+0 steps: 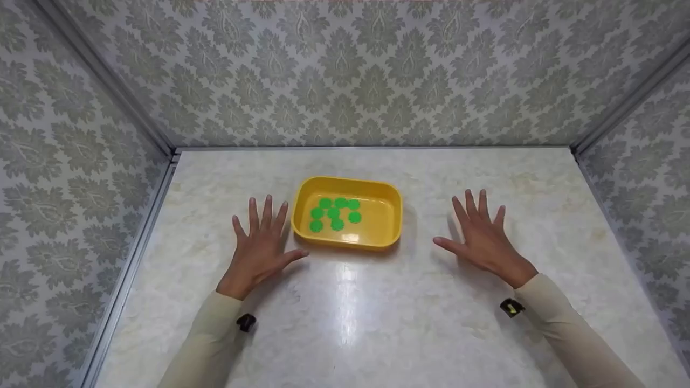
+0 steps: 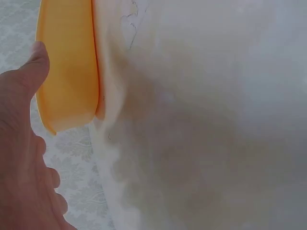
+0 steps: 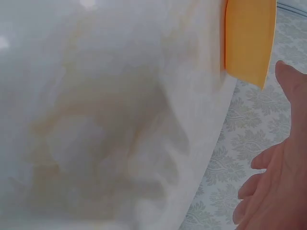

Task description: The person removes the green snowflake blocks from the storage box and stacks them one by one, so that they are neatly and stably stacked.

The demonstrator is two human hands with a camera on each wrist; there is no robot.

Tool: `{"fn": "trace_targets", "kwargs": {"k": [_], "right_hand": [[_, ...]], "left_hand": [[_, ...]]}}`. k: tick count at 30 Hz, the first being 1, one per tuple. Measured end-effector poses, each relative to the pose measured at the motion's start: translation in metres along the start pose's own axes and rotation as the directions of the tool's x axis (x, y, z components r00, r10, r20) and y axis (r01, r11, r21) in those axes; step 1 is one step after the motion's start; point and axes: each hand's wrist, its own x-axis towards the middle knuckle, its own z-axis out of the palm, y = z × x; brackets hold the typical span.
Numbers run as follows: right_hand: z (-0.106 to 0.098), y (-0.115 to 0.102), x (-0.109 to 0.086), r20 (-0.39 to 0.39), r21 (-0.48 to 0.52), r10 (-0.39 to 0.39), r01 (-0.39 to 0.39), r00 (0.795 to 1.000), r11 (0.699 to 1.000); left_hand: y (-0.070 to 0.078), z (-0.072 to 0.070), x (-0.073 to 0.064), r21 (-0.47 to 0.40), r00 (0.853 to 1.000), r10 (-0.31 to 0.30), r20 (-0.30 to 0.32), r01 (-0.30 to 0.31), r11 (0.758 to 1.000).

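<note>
A yellow rectangular tray (image 1: 377,241) with rounded corners sits on the table, and several small green scalloped discs (image 1: 333,213) lie inside it, mostly toward its left half. My left hand (image 1: 257,248) is spread just left of the tray, palm down, its thumb pointing at the tray's near left corner. In the left wrist view the thumb overlaps the tray's yellow wall (image 2: 69,62). Farther off on the right, my right hand (image 1: 482,240) is also spread with straight fingers, holding nothing. The right wrist view shows the tray's side (image 3: 249,40) beyond that thumb.
The pale marbled table (image 1: 345,345) ends at a patterned back wall (image 1: 345,70), with patterned panels at left and right. Metal edging (image 1: 129,280) runs along the left side. A small black device (image 1: 246,323) is at the left wrist, another black device (image 1: 511,307) at the right.
</note>
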Motion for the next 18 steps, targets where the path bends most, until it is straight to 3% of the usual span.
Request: {"fn": "trace_targets", "kwargs": {"k": [10,15,18], "right_hand": [[-0.004,-0.014,0.011,-0.016,0.138,-0.014,0.016,1.0,0.99],[-0.007,-0.023,0.013,-0.049,0.191,-0.048,0.057,0.998,0.98],[-0.008,-0.027,0.015,-0.078,0.212,-0.081,0.096,0.994,0.973]], "left_hand": [[0.004,-0.002,0.006,-0.104,0.996,0.038,-0.085,-0.047,0.993],[0.007,0.001,0.006,-0.123,0.98,0.087,-0.181,-0.111,0.986],[0.009,0.004,0.007,-0.146,0.972,0.087,-0.219,-0.121,0.982]]}}
